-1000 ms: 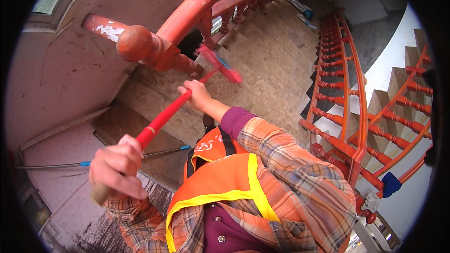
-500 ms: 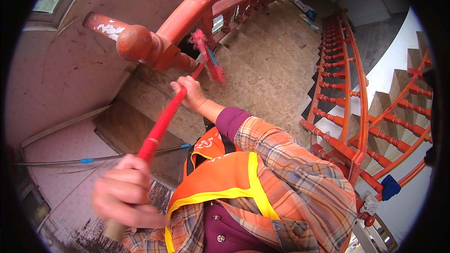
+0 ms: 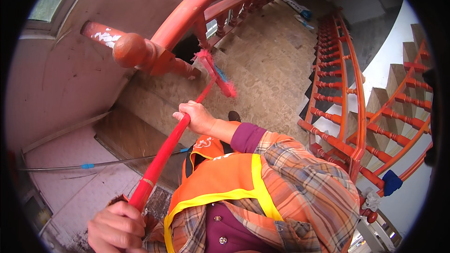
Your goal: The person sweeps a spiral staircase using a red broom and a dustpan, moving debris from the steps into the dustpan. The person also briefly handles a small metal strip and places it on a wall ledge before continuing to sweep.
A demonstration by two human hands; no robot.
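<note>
Sweeping, apparently — left hand (image 3: 116, 228) and right hand (image 3: 199, 119) both wrapped round the red broom (image 3: 169, 150); next stroke likely needs steering along the stairs (image 3: 265, 68).

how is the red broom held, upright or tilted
Tilted: the red broom slants away from the left hand, through the right hand, to its bristled head at the far end.

An indoor stairwell (image 3: 281, 79), possibly domestic: brown steps (image 3: 265, 51), red balustrades (image 3: 186, 11), pinkish wall (image 3: 51, 84), corner window (image 3: 52, 0).
</note>
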